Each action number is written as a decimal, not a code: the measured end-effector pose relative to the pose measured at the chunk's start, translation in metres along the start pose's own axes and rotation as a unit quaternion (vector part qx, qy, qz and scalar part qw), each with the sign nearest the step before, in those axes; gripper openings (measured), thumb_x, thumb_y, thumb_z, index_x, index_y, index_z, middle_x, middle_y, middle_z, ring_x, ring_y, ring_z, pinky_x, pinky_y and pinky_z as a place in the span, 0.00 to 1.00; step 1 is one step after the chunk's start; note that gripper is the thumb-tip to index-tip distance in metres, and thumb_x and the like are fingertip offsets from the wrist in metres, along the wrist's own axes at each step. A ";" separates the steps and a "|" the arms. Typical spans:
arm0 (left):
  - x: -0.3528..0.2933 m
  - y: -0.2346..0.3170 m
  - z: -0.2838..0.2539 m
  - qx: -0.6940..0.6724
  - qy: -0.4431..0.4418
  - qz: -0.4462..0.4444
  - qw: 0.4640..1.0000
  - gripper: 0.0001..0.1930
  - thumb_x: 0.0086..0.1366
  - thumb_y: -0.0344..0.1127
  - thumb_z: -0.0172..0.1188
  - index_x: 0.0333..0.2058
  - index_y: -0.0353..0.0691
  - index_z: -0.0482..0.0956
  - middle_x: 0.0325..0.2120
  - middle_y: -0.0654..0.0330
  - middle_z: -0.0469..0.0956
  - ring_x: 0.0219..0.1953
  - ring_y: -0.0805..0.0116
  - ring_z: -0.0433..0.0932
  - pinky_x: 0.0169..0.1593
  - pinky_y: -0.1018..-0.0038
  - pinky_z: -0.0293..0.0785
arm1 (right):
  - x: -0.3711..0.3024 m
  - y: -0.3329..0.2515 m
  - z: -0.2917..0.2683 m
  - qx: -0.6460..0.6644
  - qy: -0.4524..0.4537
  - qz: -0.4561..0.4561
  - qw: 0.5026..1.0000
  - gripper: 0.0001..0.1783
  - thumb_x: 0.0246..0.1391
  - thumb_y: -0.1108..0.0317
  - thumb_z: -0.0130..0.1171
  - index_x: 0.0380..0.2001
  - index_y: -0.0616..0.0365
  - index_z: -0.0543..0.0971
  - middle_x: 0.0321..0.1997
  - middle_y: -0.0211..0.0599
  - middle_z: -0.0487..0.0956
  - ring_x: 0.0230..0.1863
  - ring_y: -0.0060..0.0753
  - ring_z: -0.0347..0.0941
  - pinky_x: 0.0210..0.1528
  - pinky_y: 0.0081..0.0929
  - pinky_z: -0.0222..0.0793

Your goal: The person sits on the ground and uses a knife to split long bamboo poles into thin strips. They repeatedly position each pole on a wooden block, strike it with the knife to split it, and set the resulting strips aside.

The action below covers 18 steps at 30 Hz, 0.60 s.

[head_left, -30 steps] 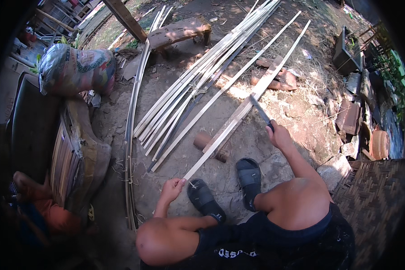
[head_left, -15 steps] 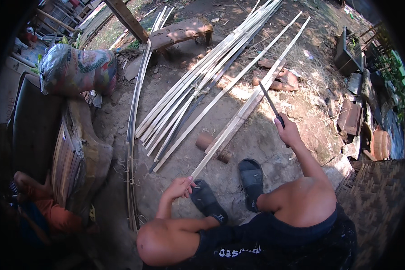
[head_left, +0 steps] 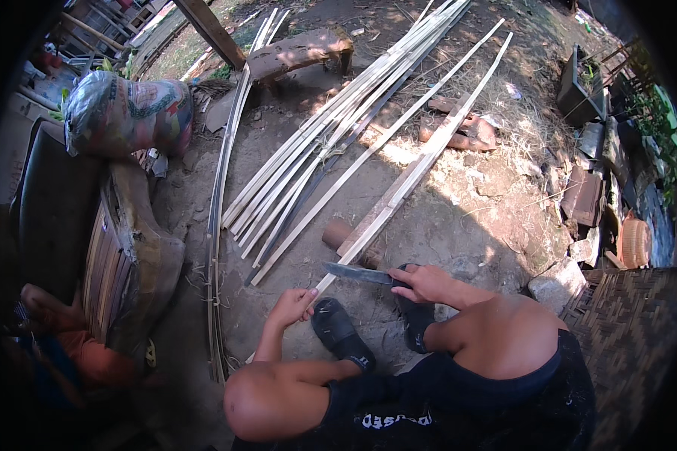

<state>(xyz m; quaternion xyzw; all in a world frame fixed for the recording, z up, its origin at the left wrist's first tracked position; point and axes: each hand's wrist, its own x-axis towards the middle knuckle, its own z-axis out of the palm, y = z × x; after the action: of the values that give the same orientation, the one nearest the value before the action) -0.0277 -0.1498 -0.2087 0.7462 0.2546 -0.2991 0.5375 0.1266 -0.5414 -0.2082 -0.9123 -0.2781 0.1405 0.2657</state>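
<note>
My left hand (head_left: 290,307) is closed around a long pale bamboo strip (head_left: 416,177), near its close end. From there the strip slants up and away to the right. My right hand (head_left: 429,285) grips a knife (head_left: 357,273), whose dark blade lies across the strip just ahead of my left fingers. Under the strip runs a brownish plank (head_left: 372,219), resting on a short round log (head_left: 338,234). Another single strip (head_left: 338,197) lies on the ground to the left, beside a loose bundle of pale strips (head_left: 320,134).
Dark bundled strips (head_left: 217,248) lie further left, by a wooden bench (head_left: 154,259) and a stuffed sack (head_left: 132,113). Another person's arm and orange clothing (head_left: 94,357) show at lower left. A low wooden stool (head_left: 301,54) stands ahead; a woven mat (head_left: 628,338) is at right.
My right hand has brought the knife down and left, from beside the strip's middle to across its near part. The strip has slid back toward me through my left hand.
</note>
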 end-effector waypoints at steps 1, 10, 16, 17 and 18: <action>-0.002 -0.007 -0.006 0.017 0.003 0.007 1.000 0.24 0.71 0.54 0.55 0.30 0.36 0.80 0.15 0.64 0.74 0.14 0.79 0.69 0.19 0.77 0.65 | 0.000 0.003 -0.003 -0.032 -0.001 -0.001 0.999 0.20 0.64 0.52 0.53 0.52 0.52 0.74 0.32 0.56 0.80 0.35 0.64 0.78 0.36 0.54 0.74; 0.018 -0.008 0.033 0.236 0.149 0.236 0.931 0.18 0.71 0.47 0.52 0.35 0.35 0.77 0.19 0.48 0.78 0.24 0.47 0.79 0.31 0.55 0.75 | -0.015 -0.021 0.017 0.033 -0.014 -0.024 0.999 0.22 0.64 0.52 0.53 0.54 0.52 0.73 0.34 0.57 0.79 0.36 0.65 0.77 0.37 0.54 0.74; -0.009 0.024 0.027 0.376 0.124 0.147 0.907 0.22 0.74 0.48 0.44 0.33 0.35 0.77 0.25 0.38 0.78 0.35 0.35 0.78 0.40 0.49 0.73 | 0.015 0.071 -0.020 -0.045 0.172 0.131 0.975 0.21 0.65 0.54 0.52 0.53 0.57 0.71 0.29 0.56 0.80 0.30 0.63 0.77 0.32 0.54 0.73; -0.012 0.013 0.024 0.382 0.115 0.146 0.905 0.23 0.74 0.48 0.43 0.34 0.34 0.78 0.25 0.38 0.79 0.35 0.37 0.79 0.40 0.49 0.73 | 0.023 0.104 -0.043 -0.051 0.154 0.226 0.960 0.20 0.65 0.55 0.53 0.50 0.60 0.73 0.29 0.56 0.80 0.33 0.60 0.78 0.34 0.52 0.72; -0.007 0.011 0.023 0.323 0.107 0.155 0.927 0.23 0.74 0.48 0.43 0.33 0.34 0.79 0.25 0.39 0.79 0.35 0.38 0.79 0.41 0.51 0.73 | 0.029 0.113 -0.060 -0.049 0.162 0.272 0.947 0.19 0.65 0.55 0.52 0.48 0.59 0.74 0.28 0.55 0.80 0.33 0.59 0.79 0.34 0.52 0.72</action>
<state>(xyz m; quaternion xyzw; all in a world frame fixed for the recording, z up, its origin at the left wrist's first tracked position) -0.0292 -0.1757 -0.2019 0.9371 0.0809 -0.1965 0.2770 0.2228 -0.6284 -0.2260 -0.9756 0.0204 0.0440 0.2141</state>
